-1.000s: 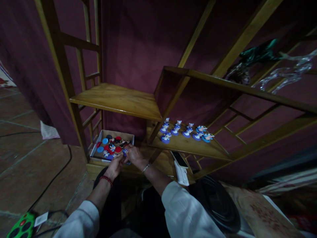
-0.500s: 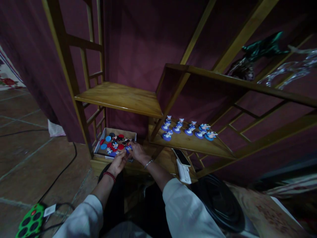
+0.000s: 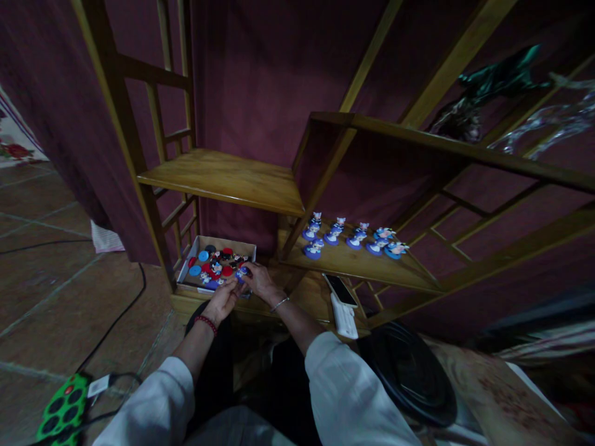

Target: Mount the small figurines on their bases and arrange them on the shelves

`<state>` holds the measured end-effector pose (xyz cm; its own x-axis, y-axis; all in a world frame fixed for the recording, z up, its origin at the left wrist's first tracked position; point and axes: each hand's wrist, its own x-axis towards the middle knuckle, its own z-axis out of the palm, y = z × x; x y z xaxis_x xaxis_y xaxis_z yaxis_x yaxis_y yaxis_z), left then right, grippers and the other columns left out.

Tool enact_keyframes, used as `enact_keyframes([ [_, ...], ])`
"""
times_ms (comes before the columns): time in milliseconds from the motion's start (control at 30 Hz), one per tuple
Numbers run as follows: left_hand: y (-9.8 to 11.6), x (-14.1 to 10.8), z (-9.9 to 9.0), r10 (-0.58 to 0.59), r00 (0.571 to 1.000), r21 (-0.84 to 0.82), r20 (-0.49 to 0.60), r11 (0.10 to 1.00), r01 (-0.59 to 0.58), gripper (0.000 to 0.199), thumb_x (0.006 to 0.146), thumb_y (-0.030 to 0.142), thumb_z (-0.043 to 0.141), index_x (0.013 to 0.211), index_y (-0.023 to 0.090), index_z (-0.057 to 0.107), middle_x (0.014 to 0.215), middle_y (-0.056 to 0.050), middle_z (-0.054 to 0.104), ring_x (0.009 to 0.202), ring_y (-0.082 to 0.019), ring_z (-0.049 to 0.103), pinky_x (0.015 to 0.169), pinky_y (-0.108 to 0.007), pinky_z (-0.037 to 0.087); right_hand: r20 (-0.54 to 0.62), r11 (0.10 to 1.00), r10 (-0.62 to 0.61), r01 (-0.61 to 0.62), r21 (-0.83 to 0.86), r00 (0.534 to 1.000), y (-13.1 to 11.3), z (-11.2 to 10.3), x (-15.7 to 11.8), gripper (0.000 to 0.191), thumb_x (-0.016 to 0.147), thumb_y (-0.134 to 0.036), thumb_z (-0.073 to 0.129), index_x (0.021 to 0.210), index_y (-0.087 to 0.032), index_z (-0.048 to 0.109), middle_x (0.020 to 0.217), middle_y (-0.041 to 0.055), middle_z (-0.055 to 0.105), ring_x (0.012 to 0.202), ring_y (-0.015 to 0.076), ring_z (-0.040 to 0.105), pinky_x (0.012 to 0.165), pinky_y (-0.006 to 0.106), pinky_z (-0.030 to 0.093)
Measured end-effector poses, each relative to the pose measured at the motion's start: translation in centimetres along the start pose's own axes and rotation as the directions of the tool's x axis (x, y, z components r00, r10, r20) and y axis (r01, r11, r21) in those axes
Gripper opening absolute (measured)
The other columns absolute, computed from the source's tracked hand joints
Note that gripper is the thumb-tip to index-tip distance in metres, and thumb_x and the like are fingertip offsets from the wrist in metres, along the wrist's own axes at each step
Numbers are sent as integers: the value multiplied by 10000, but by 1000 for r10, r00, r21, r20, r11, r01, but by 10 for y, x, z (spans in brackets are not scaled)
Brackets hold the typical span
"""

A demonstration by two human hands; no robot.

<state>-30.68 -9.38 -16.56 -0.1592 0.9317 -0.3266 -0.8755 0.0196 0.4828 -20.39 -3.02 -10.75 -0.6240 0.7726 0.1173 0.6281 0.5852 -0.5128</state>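
Note:
A small purple figurine point(image 3: 241, 273) is pinched between my two hands over the near right corner of a cardboard box point(image 3: 185, 280). My left hand point(image 3: 225, 298) has its fingers closed at the figurine's lower left side. From the right, my right hand point(image 3: 259, 280) grips it with thumb and fingers. Inside the box lie several figurines and round discs, among them a blue disc point(image 3: 203, 255) and a red disc point(image 3: 227, 271). To the right, several figurines on purple and blue bases, including a front one point(image 3: 313, 248), stand on a wooden shelf point(image 3: 353, 266).
A phone point(image 3: 341, 289) and a white object point(image 3: 344, 317) lie on the lower board. An upper shelf point(image 3: 227, 179) juts out above the box. A green power strip point(image 3: 64, 409) with cables is on the floor at left; a black rounded object point(image 3: 409, 378) sits at right.
The purple figurine shows more clearly between my hands, turned a little. Both hands stay almost in place over the box, and the view has shifted slightly.

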Motion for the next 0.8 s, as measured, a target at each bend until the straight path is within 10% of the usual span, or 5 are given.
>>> enact_keyframes([
  [800,-2,4,-3,-45,999,49,-13,998,46,250,768,-42,450,865,107,626,772,-53,664,772,-139,634,865,-364,478,139,967,48,-12,-254,989,-13,-10,-6,266,814,-193,478,1076,-204,520,1057,68,580,962,157,544,800,246,392],
])
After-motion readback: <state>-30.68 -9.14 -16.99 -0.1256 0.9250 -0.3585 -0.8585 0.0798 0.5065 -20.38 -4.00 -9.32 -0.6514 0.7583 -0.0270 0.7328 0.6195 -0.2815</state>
